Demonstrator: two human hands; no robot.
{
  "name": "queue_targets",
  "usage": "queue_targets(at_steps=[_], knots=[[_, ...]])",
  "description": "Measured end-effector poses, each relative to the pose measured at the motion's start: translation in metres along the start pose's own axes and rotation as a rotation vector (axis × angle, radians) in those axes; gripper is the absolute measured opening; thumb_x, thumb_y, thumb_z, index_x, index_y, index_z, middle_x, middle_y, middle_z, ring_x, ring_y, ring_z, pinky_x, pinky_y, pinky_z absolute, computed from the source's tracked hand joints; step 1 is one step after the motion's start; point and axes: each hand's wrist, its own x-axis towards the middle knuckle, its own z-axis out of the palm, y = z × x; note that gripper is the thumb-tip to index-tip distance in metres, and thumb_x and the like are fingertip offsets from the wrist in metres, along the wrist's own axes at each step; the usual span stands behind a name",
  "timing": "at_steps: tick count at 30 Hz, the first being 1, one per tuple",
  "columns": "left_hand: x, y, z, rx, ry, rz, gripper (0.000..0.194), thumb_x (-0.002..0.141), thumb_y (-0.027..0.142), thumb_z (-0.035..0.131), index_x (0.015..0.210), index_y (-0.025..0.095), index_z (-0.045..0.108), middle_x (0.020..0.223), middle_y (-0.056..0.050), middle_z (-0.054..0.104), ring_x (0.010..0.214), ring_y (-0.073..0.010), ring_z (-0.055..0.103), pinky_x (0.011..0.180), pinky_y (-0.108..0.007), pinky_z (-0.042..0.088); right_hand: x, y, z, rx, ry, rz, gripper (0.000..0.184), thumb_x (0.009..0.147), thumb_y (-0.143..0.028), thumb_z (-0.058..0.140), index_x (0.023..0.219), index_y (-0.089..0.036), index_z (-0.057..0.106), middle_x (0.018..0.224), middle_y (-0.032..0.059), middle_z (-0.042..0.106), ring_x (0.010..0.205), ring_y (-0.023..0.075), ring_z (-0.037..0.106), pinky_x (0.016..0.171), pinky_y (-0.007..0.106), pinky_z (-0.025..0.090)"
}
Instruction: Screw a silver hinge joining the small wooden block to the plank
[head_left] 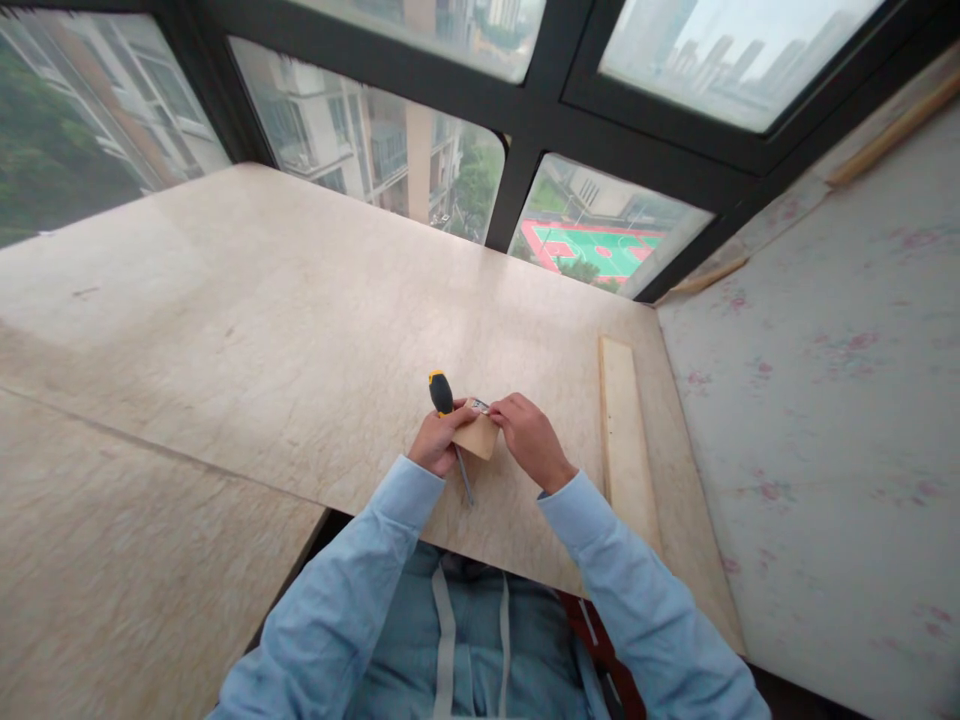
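Observation:
My left hand [436,440] is closed around a small light wooden block [477,438] and also keeps a screwdriver [441,392] in its grip. The screwdriver has a black and yellow handle that points up and away, and its metal shaft slants down below the hand. On the block's far end lies a small metal piece [480,405], possibly a hinge or plate. My right hand [529,435] pinches at that metal piece with thumb and fingertips. Whatever else sits between those fingertips is too small to make out. Both hands are just above the tabletop, near its front edge.
A pale marbled tabletop [300,330] spreads ahead and to the left, with a seam across it. To the right lies a long flat wooden board [624,430]. Dark-framed windows [517,130] stand behind, and a flowered wall panel [810,400] bounds the right side.

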Motion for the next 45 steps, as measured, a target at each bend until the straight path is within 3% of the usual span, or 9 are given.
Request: queue_targets(at_steps=[7, 11, 16, 21, 26, 32, 37, 45], knots=[[0.004, -0.009, -0.001, -0.011, -0.042, 0.000, 0.030, 0.052, 0.014, 0.082, 0.081, 0.010, 0.071, 0.075, -0.006, 0.071, 0.069, -0.0166, 0.064, 0.065, -0.027, 0.049, -0.002, 0.005, -0.003, -0.041, -0.007, -0.084, 0.024, 0.093, -0.007, 0.047, 0.089, -0.018, 0.067, 0.094, 0.0092, 0.067, 0.093, 0.0220, 0.059, 0.085, 0.035, 0.048], [0.005, -0.013, -0.001, -0.031, -0.033, -0.003, 0.032, 0.053, 0.013, 0.081, 0.082, 0.010, 0.071, 0.077, -0.007, 0.072, 0.069, -0.0169, 0.064, 0.067, -0.028, 0.050, -0.005, 0.005, 0.000, -0.017, 0.045, 0.040, 0.012, 0.093, -0.019, 0.055, 0.100, -0.017, 0.065, 0.098, 0.0098, 0.068, 0.093, 0.0219, 0.061, 0.086, 0.035, 0.049], [0.009, -0.014, -0.001, -0.028, -0.010, 0.003, 0.034, 0.051, 0.012, 0.082, 0.083, 0.010, 0.070, 0.075, -0.006, 0.071, 0.069, -0.0170, 0.064, 0.065, -0.027, 0.050, -0.005, 0.003, 0.006, -0.135, 0.042, 0.206, 0.015, 0.095, -0.028, 0.056, 0.086, -0.019, 0.065, 0.089, 0.0077, 0.066, 0.085, 0.0211, 0.061, 0.079, 0.033, 0.048], [0.010, -0.014, 0.001, -0.038, 0.011, -0.004, 0.030, 0.050, 0.012, 0.081, 0.078, 0.011, 0.069, 0.073, -0.006, 0.071, 0.067, -0.0169, 0.064, 0.064, -0.028, 0.050, -0.004, 0.002, 0.006, -0.188, 0.013, 0.102, 0.018, 0.095, -0.017, 0.051, 0.091, -0.018, 0.068, 0.091, 0.0089, 0.067, 0.091, 0.0224, 0.059, 0.082, 0.033, 0.046], [0.006, -0.014, 0.001, -0.023, -0.005, 0.002, 0.030, 0.050, 0.014, 0.081, 0.077, 0.011, 0.070, 0.072, -0.005, 0.071, 0.066, -0.0163, 0.063, 0.062, -0.026, 0.049, -0.007, 0.009, 0.006, -0.079, 0.060, 0.005, 0.026, 0.094, -0.008, 0.046, 0.094, -0.018, 0.070, 0.091, 0.0085, 0.067, 0.091, 0.0213, 0.059, 0.083, 0.033, 0.047], [0.006, -0.015, 0.002, -0.015, 0.028, 0.013, 0.031, 0.049, 0.013, 0.081, 0.077, 0.012, 0.068, 0.070, -0.003, 0.069, 0.064, -0.0155, 0.062, 0.061, -0.026, 0.049, -0.012, 0.008, 0.009, 0.040, 0.119, 0.076, 0.019, 0.094, -0.016, 0.051, 0.097, -0.019, 0.069, 0.094, 0.0085, 0.068, 0.091, 0.0207, 0.061, 0.086, 0.034, 0.049], [0.005, -0.014, 0.003, -0.002, -0.010, 0.002, 0.029, 0.051, 0.014, 0.081, 0.076, 0.013, 0.066, 0.068, -0.003, 0.068, 0.063, -0.0153, 0.061, 0.060, -0.027, 0.048, -0.012, -0.001, 0.009, -0.056, 0.155, 0.233, 0.015, 0.094, -0.026, 0.056, 0.089, -0.018, 0.067, 0.091, 0.0081, 0.065, 0.085, 0.0209, 0.060, 0.077, 0.032, 0.048], [0.008, -0.016, 0.001, -0.011, 0.025, 0.024, 0.025, 0.054, 0.013, 0.079, 0.075, 0.013, 0.066, 0.071, -0.004, 0.068, 0.066, -0.0154, 0.062, 0.063, -0.026, 0.049, -0.009, 0.000, 0.011, -0.174, 0.106, 0.080, 0.020, 0.097, -0.019, 0.047, 0.097, -0.019, 0.067, 0.096, 0.0095, 0.065, 0.094, 0.0236, 0.057, 0.084, 0.034, 0.045]])
